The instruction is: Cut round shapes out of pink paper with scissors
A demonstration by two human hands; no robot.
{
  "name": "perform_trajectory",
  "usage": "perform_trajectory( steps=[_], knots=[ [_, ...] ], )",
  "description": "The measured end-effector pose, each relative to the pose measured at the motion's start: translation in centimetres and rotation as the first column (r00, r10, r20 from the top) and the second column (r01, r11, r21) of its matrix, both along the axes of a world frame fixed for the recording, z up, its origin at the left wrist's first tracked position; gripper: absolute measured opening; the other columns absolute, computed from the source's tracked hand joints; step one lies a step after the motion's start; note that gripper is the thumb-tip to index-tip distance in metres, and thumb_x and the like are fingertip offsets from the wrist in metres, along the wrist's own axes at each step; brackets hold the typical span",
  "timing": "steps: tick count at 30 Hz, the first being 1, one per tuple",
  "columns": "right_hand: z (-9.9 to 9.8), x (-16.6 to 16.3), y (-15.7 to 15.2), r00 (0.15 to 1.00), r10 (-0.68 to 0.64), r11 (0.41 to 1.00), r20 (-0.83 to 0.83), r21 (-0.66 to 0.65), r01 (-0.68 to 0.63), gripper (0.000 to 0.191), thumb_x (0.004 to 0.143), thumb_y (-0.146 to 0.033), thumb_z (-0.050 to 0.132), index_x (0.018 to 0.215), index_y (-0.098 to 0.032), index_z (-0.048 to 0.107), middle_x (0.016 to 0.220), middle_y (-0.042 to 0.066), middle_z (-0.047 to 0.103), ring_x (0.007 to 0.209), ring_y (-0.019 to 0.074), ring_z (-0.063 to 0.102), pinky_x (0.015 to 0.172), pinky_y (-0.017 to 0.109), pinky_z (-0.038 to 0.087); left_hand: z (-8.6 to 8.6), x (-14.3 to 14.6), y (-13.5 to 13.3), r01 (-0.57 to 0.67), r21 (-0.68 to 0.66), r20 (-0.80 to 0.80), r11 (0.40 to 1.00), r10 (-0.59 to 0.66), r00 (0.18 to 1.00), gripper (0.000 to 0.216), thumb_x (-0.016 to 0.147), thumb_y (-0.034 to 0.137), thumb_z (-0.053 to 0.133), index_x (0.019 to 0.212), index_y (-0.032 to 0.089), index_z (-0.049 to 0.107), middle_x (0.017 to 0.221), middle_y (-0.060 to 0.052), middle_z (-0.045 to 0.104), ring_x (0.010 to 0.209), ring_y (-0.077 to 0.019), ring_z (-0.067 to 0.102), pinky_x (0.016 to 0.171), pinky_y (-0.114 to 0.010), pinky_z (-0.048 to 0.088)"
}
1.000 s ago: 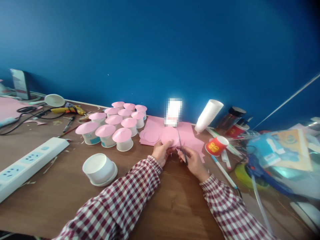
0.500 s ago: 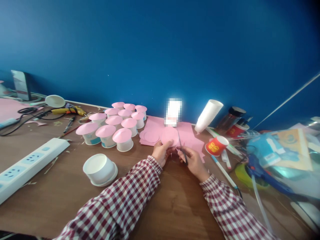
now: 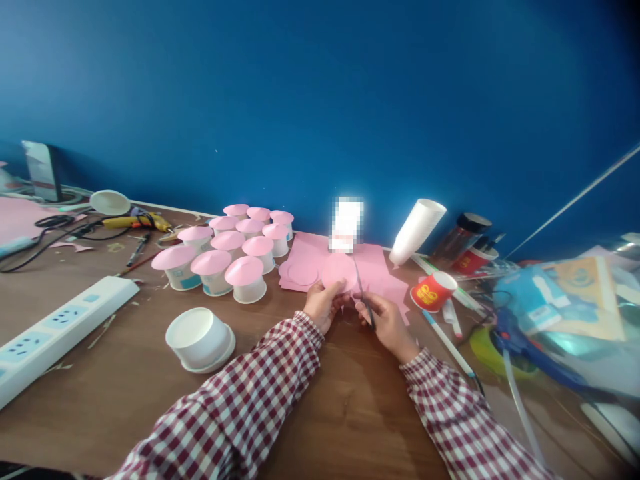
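Note:
Between its thumb and fingers, my left hand (image 3: 324, 305) pinches a round piece of pink paper (image 3: 339, 270). My right hand (image 3: 387, 323) is closed around a pair of scissors (image 3: 369, 308), whose blades point away from me along the right edge of the round paper. Beneath and behind both hands lie pink paper sheets (image 3: 375, 260), with a loose pink disc (image 3: 301, 272) on their left part. Left of my hands, several paper cups (image 3: 250, 292) stand in rows, capped with shallow pink paper cones (image 3: 244, 271).
Nearer on the left are two white paper bowls (image 3: 200, 337) and a power strip (image 3: 65, 327). A yellow glue gun (image 3: 130, 222) lies behind. On the right are a leaning cup stack (image 3: 417, 230), a red cup (image 3: 434, 291), a marker (image 3: 449, 343) and a blue-handled tool (image 3: 530, 360).
The round pink paper has shifted very slightly to the left in my left hand. Otherwise both hands and the scissors stay almost where they were.

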State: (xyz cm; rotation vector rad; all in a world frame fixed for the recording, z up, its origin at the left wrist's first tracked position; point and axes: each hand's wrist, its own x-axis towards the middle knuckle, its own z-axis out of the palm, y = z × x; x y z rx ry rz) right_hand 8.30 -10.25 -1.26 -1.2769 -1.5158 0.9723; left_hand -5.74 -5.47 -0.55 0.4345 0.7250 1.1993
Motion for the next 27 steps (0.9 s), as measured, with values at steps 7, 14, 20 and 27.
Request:
perform_trajectory(
  steps=[7, 14, 20, 27],
  knots=[
    [-0.09, 0.09, 0.03, 1.000, -0.010, 1.000, 0.017, 0.010, 0.010, 0.036, 0.080, -0.042, 0.060, 0.103, -0.014, 0.063, 0.060, -0.001, 0.053, 0.054, 0.0125, 0.050, 0.051, 0.024, 0.043, 0.06, -0.04, 0.04, -0.004, 0.000, 0.006, 1.000, 0.004, 1.000, 0.012, 0.067, 0.011, 0.070, 0.076, 0.008, 0.062, 0.067, -0.004, 0.063, 0.052, -0.0075, 0.059, 0.048, -0.016, 0.049],
    [0.07, 0.07, -0.02, 1.000, -0.002, 1.000, 0.028, 0.008, 0.001, 0.036, 0.081, -0.042, 0.059, 0.103, -0.013, 0.062, 0.060, -0.001, 0.053, 0.054, 0.0122, 0.050, 0.051, 0.024, 0.043, 0.24, -0.08, -0.05, -0.014, -0.017, 0.002, 1.000, 0.014, 1.000, 0.011, 0.068, 0.011, 0.069, 0.076, 0.008, 0.062, 0.067, -0.004, 0.063, 0.052, -0.0075, 0.059, 0.048, -0.015, 0.049],
    [-0.17, 0.14, 0.08, 1.000, -0.001, 1.000, 0.020, 0.009, 0.000, 0.035, 0.081, -0.041, 0.059, 0.103, -0.014, 0.062, 0.060, -0.002, 0.053, 0.054, 0.0118, 0.051, 0.051, 0.024, 0.043, 0.33, -0.04, -0.15, 0.000, -0.005, -0.025, 1.000, -0.001, 1.000, 0.011, 0.068, 0.012, 0.069, 0.075, 0.008, 0.062, 0.064, -0.004, 0.063, 0.049, -0.0069, 0.058, 0.047, -0.015, 0.048],
    [-0.05, 0.19, 0.06, 1.000, 0.002, 1.000, 0.023, 0.001, -0.002, 0.033, 0.083, -0.039, 0.058, 0.103, -0.014, 0.062, 0.063, -0.001, 0.056, 0.055, 0.0116, 0.052, 0.050, 0.023, 0.044, 0.21, 0.06, -0.29, 0.029, 0.062, -0.062, 0.998, -0.025, 0.998, 0.016, 0.066, 0.016, 0.071, 0.076, 0.008, 0.062, 0.064, -0.004, 0.063, 0.048, -0.0073, 0.057, 0.046, -0.016, 0.048]
  ],
)
